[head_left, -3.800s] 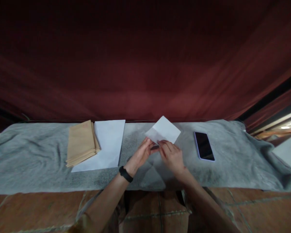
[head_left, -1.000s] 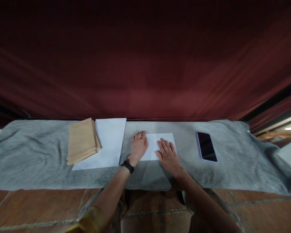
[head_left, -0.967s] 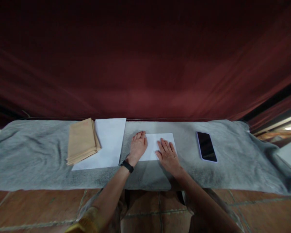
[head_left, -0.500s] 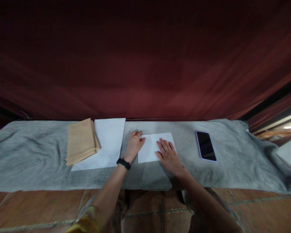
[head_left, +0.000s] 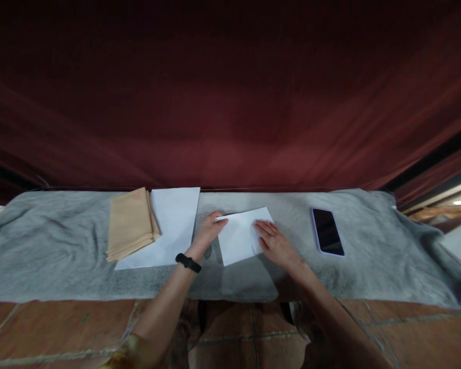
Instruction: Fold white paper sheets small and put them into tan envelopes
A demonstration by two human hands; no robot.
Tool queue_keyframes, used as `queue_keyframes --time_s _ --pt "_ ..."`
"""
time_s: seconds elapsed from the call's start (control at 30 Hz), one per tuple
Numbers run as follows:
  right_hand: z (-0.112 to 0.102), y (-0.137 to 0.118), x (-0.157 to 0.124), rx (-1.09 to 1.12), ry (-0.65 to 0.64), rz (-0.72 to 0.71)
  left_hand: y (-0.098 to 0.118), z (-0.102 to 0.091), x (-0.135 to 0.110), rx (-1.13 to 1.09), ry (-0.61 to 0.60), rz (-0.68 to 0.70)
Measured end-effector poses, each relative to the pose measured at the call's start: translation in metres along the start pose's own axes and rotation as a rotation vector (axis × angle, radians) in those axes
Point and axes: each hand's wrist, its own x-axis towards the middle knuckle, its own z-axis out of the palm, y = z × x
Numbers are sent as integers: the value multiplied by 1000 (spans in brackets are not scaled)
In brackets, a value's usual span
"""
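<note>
A folded-looking white sheet of paper [head_left: 238, 237] lies at a slant between my two hands, with a shadow under its near left edge. My left hand [head_left: 212, 225], with a black band [head_left: 188, 262] on its wrist, pinches the sheet's far left corner between thumb and fingers. On the right part of the sheet rests my right hand [head_left: 274, 241], its fingers stretched out over the paper and its thumb on the near side. The paper bends slightly by those fingertips.
To the left, a stack of brown paper envelopes [head_left: 130, 220] partly covers larger white paper [head_left: 176, 215]. A phone [head_left: 328, 231] with a pale purple edge lies on the right. Grey cloth [head_left: 388, 246] covers the surface; a dark red curtain-like sheet [head_left: 230, 128] stands behind it.
My left hand has closed on the sheet's far left corner. The sheet has turned, its near left corner coming closer to me. My right hand has shifted slightly right with its fingers closer together.
</note>
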Motion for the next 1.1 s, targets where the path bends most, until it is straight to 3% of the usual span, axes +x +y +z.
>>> queue_keyframes --time_s 0.23,0.43,0.57,0.7,0.8,0.93,1.1 --pt "-4 -21 0 60 -48 -104 5 -7 -1 -477 39 -232" --pt "-7 -32 4 37 -24 -22 19 -7 -2 -697 -106 -243" --pt "-18 -30 8 406 157 157 25 -7 -2 -864 -258 -244" --pt "-25 -31 14 970 390 508 25 4 -8 -806 -245 -213" --pt "-26 -34 19 1239 457 605 24 17 -15 -732 -279 -130" --pt "-23 -32 20 1371 419 609 23 26 -17 -762 -255 -117" --pt "-16 -9 12 1369 465 784 15 16 -6 -594 -182 -126"
